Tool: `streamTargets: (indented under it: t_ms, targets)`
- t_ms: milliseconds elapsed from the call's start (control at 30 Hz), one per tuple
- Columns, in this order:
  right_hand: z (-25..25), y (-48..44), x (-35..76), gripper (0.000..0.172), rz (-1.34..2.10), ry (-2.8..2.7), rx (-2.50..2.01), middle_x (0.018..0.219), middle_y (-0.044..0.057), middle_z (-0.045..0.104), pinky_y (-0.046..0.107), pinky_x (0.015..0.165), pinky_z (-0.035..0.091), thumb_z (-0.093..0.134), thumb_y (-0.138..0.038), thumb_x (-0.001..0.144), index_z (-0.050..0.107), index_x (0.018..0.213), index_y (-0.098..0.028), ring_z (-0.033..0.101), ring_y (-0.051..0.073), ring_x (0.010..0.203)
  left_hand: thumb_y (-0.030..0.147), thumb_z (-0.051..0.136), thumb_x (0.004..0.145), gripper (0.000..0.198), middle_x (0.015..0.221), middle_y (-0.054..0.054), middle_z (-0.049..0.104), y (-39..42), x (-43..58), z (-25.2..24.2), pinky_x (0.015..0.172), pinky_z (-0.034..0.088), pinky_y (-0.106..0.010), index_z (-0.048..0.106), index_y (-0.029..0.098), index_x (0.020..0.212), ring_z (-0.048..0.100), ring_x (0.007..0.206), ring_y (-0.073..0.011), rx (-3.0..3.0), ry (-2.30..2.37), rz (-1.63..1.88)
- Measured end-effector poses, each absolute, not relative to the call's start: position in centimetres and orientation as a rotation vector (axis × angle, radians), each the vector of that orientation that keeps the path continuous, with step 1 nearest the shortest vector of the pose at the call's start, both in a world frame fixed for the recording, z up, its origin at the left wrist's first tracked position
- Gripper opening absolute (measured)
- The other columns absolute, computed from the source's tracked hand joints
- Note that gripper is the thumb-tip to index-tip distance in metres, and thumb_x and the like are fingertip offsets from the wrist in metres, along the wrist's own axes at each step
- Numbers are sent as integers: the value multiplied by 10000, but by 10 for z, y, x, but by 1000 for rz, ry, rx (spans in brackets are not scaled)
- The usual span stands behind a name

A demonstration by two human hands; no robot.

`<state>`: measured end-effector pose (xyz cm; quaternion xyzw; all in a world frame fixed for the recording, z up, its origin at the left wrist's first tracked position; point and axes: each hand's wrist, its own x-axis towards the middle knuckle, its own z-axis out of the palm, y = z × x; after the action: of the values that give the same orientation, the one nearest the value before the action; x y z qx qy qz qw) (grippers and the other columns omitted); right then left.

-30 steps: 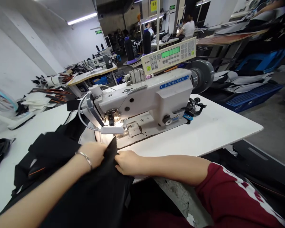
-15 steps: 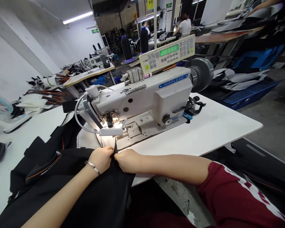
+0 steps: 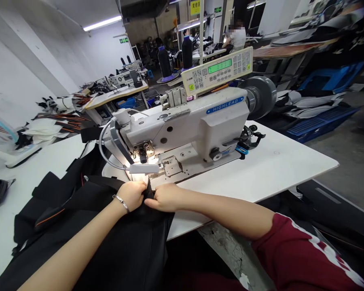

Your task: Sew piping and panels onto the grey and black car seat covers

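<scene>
A large piece of black fabric [image 3: 121, 242] spreads over the left of the white table and hangs off its front edge. Orange piping shows on one folded part. My left hand [image 3: 132, 195], with a silver bracelet at the wrist, grips the fabric's edge just in front of the sewing machine [image 3: 182, 125]. Close beside it on the right, my right hand [image 3: 164, 197] is closed on the same fabric, thumb pointing left. Both hands are near the lit needle area, where a small lamp [image 3: 144, 168] partly hides the needle and presser foot.
A control panel [image 3: 218, 70] and black thread cones [image 3: 187, 52] stand behind the machine. The white table [image 3: 276, 161] runs off to the right. A fan [image 3: 0, 133] stands at far left. Blue crates [image 3: 321, 123] with cut pieces lie beyond; people sit farther back.
Both hands have shifted slightly upward toward the needle with the fabric. The right thumb now stretches farther left, and the fabric by the left hand is folded differently. The view has moved a little.
</scene>
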<state>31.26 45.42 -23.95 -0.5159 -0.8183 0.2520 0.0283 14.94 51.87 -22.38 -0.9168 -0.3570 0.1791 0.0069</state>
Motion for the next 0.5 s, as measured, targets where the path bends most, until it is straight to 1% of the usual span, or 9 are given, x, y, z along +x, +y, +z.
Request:
streamTargets:
  t_ms: [100,167,200,233,300,333,400,433,500]
  targets:
    - [-222,467,336,526,938,-2604,-1602,840,77,708,252,612,413,333,-456,961,716,793,-138,614,166,742,213,556,835,182,1035,-107,710,522,143,-198,964,448,-410,692,185,951,653,1016,-263,-2785,-1050,597]
    - [-215,474,351,392,989,-2672,-1587,760,39,694,237,563,383,450,-396,914,711,752,-153,584,138,671,335,665,782,192,959,-133,717,528,134,-170,1052,357,-512,694,161,859,642,1029,-326,-2606,-1089,668]
    - [-213,476,356,326,968,-2693,-1599,732,35,686,241,546,364,512,-366,882,706,731,-153,575,138,653,351,713,733,205,917,-132,718,531,128,-157,1070,322,-537,687,160,802,638,1031,-347,-2522,-1130,722]
    - [-212,478,360,263,925,-2709,-1621,727,41,683,249,540,346,564,-328,849,701,717,-147,574,146,658,325,728,705,175,878,-121,718,532,124,-146,1066,326,-532,675,167,759,642,1022,-350,-2468,-1181,787]
    - [-213,477,364,126,805,-2722,-1674,813,74,699,263,551,322,630,-228,784,705,752,-132,595,179,732,204,661,709,72,854,-79,717,526,121,-135,967,425,-442,663,198,781,665,973,-308,-2496,-1290,883]
    - [-215,476,363,105,740,-2713,-1690,901,86,706,265,565,319,642,-174,756,710,824,-132,608,196,794,147,606,715,141,862,-64,717,518,122,-137,889,462,-392,659,214,827,674,940,-284,-2560,-1337,889]
    - [-222,473,358,296,633,-2644,-1655,1065,87,690,262,596,330,634,-119,745,680,1035,-159,617,210,904,98,526,726,277,895,-57,715,498,130,-153,783,482,-342,640,226,943,680,903,-260,-2705,-1428,787]
    - [-226,471,353,354,609,-2589,-1611,1102,78,681,259,614,343,623,-133,773,644,1124,-180,619,207,931,93,509,733,326,924,-62,714,488,134,-166,770,484,-335,620,220,1012,678,908,-255,-2765,-1486,692]
    - [-237,467,343,322,595,-2489,-1504,1089,64,681,257,653,378,587,-220,857,602,1177,-202,628,197,942,94,482,762,399,942,-63,706,472,140,-192,784,490,-327,560,193,1141,675,899,-233,-2834,-1659,493]
